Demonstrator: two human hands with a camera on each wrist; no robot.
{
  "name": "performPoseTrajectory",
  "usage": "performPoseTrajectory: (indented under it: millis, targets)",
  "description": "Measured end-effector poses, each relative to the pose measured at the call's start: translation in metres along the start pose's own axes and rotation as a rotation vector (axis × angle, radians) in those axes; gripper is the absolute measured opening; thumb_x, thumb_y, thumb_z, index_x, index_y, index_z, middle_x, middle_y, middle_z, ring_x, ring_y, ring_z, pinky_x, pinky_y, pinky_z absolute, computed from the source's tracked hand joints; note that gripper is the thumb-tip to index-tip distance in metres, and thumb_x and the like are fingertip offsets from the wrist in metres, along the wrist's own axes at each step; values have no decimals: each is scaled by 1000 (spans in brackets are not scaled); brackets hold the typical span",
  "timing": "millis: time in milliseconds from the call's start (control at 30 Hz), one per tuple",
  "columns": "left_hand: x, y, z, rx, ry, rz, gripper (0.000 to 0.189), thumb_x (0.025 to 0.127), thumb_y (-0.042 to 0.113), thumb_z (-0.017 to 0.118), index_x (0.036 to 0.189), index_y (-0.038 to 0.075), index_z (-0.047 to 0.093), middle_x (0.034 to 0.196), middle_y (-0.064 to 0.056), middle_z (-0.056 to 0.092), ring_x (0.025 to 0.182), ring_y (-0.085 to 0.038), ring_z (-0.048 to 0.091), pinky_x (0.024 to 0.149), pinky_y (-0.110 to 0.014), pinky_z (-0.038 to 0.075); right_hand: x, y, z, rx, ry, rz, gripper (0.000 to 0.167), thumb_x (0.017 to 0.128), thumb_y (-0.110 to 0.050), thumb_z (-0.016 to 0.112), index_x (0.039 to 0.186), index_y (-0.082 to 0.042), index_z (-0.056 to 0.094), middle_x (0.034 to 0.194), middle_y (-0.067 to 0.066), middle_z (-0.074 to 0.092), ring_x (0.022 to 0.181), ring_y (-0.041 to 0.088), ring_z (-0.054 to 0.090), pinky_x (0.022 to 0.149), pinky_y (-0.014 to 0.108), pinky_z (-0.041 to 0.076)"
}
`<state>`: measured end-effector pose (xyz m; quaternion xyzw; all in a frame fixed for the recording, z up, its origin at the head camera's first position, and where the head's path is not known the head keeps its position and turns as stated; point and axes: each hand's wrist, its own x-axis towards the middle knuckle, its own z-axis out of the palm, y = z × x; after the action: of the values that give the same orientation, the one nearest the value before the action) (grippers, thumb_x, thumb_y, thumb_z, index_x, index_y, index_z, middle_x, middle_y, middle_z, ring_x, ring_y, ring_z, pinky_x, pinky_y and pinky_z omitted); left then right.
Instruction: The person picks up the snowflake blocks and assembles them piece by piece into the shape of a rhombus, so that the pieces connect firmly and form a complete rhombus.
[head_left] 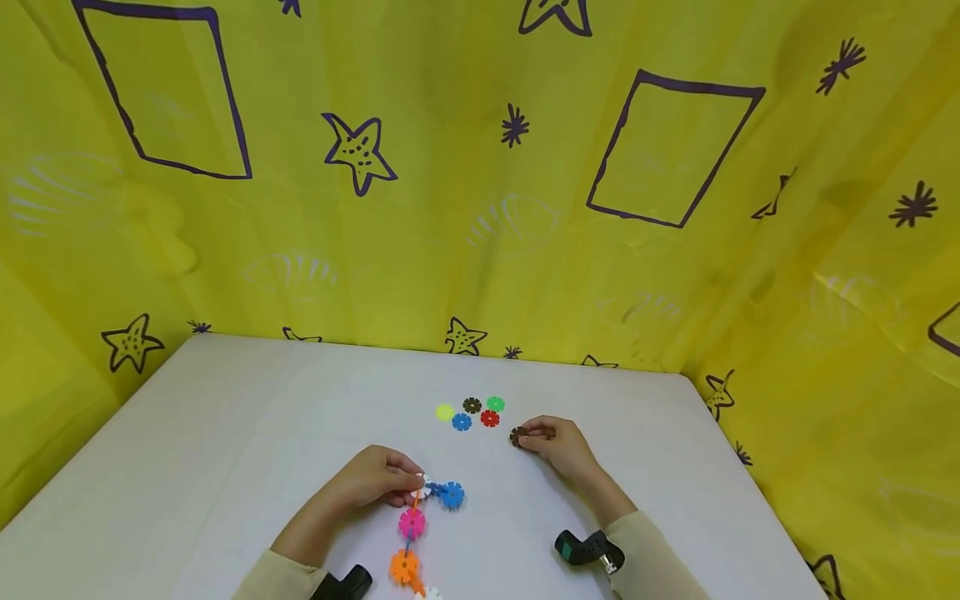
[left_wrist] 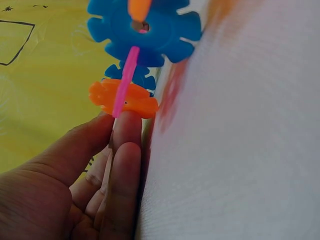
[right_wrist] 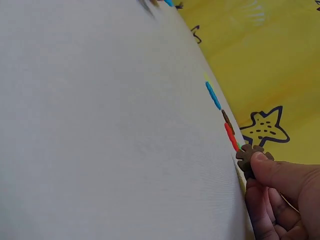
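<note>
My left hand (head_left: 375, 477) pinches a white notched disc (head_left: 422, 487), a flat plastic interlocking piece within a chain. From it a blue disc (head_left: 452, 496) extends to the right. Toward the front edge of the view the chain runs through a pink disc (head_left: 412, 524) and an orange disc (head_left: 405, 567). In the left wrist view, a large blue disc (left_wrist: 145, 32) and an orange disc (left_wrist: 135, 99) show beyond the fingertips. Farther right, my right hand (head_left: 561, 447) grips a brown notched disc (right_wrist: 245, 159) between thumb and fingers, apart from the chain.
Several loose discs lie in a small cluster: yellow (head_left: 445, 412), dark brown (head_left: 472, 405), green (head_left: 496, 404), blue (head_left: 462, 422) and red (head_left: 490, 418). They sit on a white table (head_left: 262, 417). A yellow patterned curtain (head_left: 435, 233) hangs behind and along both sides.
</note>
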<state>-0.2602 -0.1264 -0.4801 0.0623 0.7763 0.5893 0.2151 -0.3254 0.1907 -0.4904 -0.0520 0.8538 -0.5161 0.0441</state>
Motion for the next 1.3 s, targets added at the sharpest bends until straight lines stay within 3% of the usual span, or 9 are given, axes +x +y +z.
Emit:
performPoseTrajectory:
  millis: [367, 867, 1300]
  targets:
    - [1, -1, 0, -23, 14, -5, 26, 88, 12, 73, 105, -8, 69, 72, -1, 68, 60, -8, 64, 61, -24, 59, -32, -4, 6, 86, 0, 20, 21, 83, -8, 77, 100, 2, 71, 82, 2, 66, 74, 11, 56, 62, 18, 47]
    - [5, -4, -3, -89, 34, -2, 29, 89, 11, 72, 107, -10, 67, 72, -3, 69, 59, -8, 65, 61, -24, 59, -37, -5, 9, 110, 26, 10, 21, 84, -6, 76, 102, 5, 70, 82, 3, 65, 71, 8, 56, 61, 17, 48]
    - [3, -3, -6, -60, 13, -16, 27, 88, 12, 73, 104, -8, 68, 71, -1, 68, 59, -8, 64, 61, -25, 59, -49, -16, 25, 145, -91, -40, 21, 84, -6, 76, 101, 5, 70, 83, 4, 65, 72, 10, 58, 62, 18, 50]
